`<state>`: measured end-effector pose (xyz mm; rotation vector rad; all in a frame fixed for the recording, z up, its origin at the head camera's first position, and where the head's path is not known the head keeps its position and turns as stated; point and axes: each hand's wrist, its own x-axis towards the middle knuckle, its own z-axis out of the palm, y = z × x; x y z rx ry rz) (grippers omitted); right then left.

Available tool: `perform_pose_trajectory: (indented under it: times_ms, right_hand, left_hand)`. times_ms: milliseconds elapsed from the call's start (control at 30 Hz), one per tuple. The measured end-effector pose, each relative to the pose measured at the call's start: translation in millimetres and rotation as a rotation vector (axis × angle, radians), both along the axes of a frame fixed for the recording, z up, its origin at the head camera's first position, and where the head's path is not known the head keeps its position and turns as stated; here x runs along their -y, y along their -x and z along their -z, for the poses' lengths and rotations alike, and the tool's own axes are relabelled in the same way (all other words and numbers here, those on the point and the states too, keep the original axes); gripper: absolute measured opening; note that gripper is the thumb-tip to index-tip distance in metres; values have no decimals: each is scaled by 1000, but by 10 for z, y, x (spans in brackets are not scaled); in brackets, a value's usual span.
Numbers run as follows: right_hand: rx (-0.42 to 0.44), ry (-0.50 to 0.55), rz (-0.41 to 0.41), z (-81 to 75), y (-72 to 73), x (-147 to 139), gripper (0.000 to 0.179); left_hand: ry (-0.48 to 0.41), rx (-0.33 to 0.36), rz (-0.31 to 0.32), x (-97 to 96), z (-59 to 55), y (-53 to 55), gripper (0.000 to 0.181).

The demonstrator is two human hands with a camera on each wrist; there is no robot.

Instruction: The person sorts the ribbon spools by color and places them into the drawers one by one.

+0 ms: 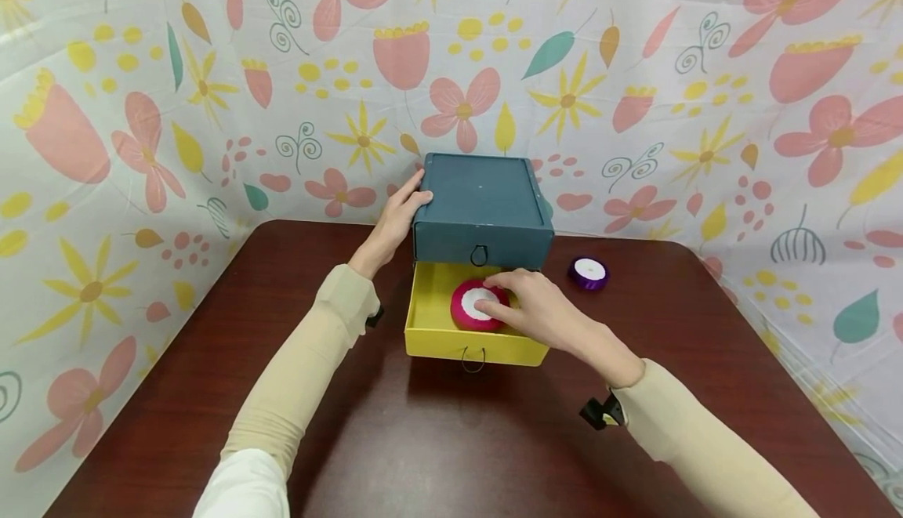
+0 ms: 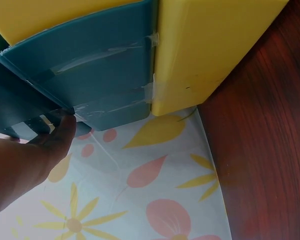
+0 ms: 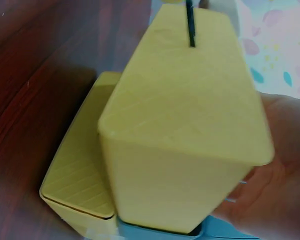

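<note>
A small chest of drawers [image 1: 487, 189] with a dark blue top stands at the back of the table, its yellow drawer [image 1: 430, 341] pulled out. Inside that drawer lies a pinkish-red ribbon spool [image 1: 462, 316] with a white core. My right hand [image 1: 546, 310] reaches over the drawer's right side and grips the spool, thumb across the white core and fingers at the far edge. My left hand [image 1: 397, 220] rests against the chest's upper left side with extended fingers. In the left wrist view, the left hand [image 2: 35, 157] touches the blue side wall. The drawer's yellow wall [image 3: 185, 100] hides the right fingers in the right wrist view.
A purple ribbon spool [image 1: 589, 273] lies on the dark brown table [image 1: 339, 440] to the right of the chest. A flower-printed cloth [image 1: 607, 110] hangs behind and along both sides. Wire ring pulls [image 1: 474, 360] hang on the drawer fronts.
</note>
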<state>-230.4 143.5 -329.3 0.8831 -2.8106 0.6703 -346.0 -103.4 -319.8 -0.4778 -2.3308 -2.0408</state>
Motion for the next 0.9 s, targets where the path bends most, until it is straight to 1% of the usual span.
perform_pose_trajectory:
  times_ms: [133,267,333,400,467,567,667,767,900]
  right_hand:
    - [-77,100,-34,-70,-168,-26,35]
    - [-150,233,-88,-114,-380,-26,27]
    - [-151,295,-124,-102,-481,-15,24]
    - [-113,344,-166,-79,-578,4,21]
    - [-26,366,-198,-38,-661,21,17]
    - [161,388,-245,41,-745,30,9]
    - [340,392,-264,151,-778,21,9]
    - [464,364,-249,283,-785,17,17]
    - [576,330,-188,450,-771,43,30]
  left_hand:
    - [-3,-2,5,-1,4,2,63]
    - [2,-2,8,1,0,1,63]
    - [4,-2,6,4,-4,0,63]
    - [6,-1,5,10,-8,5,64]
    - [6,-2,4,16,-11,6,64]
    - [4,1,2,15,-14,5,64]
    - [8,1,0,9,-13,4,64]
    - [15,1,2,5,-15,5,64]
    - [15,-3,0,9,-19,8,62]
